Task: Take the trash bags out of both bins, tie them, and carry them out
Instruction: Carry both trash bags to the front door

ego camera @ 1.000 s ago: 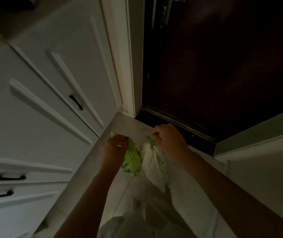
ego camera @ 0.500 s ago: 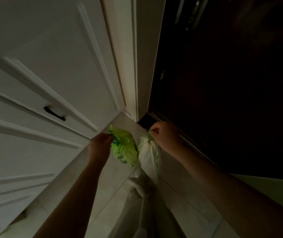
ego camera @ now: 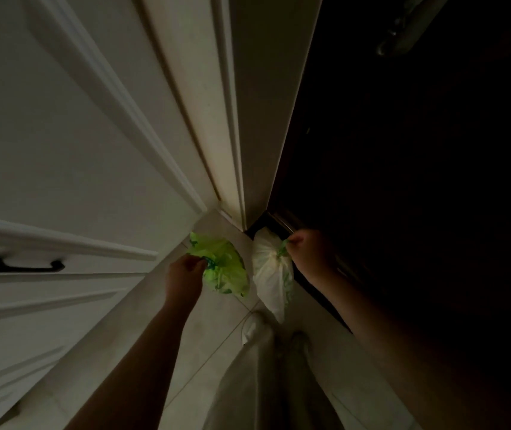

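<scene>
A small bright green trash bag (ego camera: pixel 226 271) hangs by its knotted top from my left hand (ego camera: pixel 186 277), low above the floor tiles. Beside it, to the right, a white trash bag (ego camera: pixel 271 280) with a green tie hangs from my right hand (ego camera: pixel 310 256), which grips the knot. The two bags hang side by side with a narrow gap between them. Both are close to the bottom corner of the dark door (ego camera: pixel 403 181).
White cabinet fronts (ego camera: pixel 62 150) with a black handle (ego camera: pixel 24 265) fill the left. A white door frame (ego camera: pixel 217 119) runs down the middle, the dark closed door with a lever handle (ego camera: pixel 403 38) on the right. My pale trouser legs and shoes (ego camera: pixel 257 330) stand on the tiled floor below.
The view has closed in on the door corner. Both hands have moved apart with the bags, which now hang separated and nearer the door threshold.
</scene>
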Demonstrator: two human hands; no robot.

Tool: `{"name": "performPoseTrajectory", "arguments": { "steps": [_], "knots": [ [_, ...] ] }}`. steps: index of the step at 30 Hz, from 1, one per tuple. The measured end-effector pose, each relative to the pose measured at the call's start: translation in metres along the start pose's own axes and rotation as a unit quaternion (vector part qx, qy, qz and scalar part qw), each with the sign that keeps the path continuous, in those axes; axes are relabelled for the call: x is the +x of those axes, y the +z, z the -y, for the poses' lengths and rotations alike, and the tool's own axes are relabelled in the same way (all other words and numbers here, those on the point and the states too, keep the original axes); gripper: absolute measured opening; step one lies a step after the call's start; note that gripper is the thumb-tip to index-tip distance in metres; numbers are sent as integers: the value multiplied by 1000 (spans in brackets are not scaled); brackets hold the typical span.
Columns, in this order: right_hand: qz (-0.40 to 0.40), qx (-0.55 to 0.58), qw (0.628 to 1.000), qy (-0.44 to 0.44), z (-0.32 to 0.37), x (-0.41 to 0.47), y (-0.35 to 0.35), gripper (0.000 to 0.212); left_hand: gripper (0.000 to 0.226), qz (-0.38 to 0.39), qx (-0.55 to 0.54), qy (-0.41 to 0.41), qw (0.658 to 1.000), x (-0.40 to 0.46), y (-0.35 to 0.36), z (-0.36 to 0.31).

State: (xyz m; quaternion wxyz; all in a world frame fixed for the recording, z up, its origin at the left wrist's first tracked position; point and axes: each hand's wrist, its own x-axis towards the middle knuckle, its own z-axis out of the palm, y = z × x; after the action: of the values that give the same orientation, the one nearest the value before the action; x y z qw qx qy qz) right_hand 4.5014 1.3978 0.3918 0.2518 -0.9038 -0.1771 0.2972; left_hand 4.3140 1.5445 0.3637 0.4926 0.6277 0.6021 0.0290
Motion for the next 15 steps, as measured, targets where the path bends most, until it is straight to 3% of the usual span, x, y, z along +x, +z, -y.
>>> {"name": "performPoseTrajectory", "arguments": {
  "steps": [6,15],
  "knots": [
    [8,18,1000,0,-7,67,20,18,6,-34,-23,-27,999,47,27,-13],
    [43,-21,995,-88,-16,133,48,18,16,-81,25,-9,996,99,62,-13]
  ]
}}
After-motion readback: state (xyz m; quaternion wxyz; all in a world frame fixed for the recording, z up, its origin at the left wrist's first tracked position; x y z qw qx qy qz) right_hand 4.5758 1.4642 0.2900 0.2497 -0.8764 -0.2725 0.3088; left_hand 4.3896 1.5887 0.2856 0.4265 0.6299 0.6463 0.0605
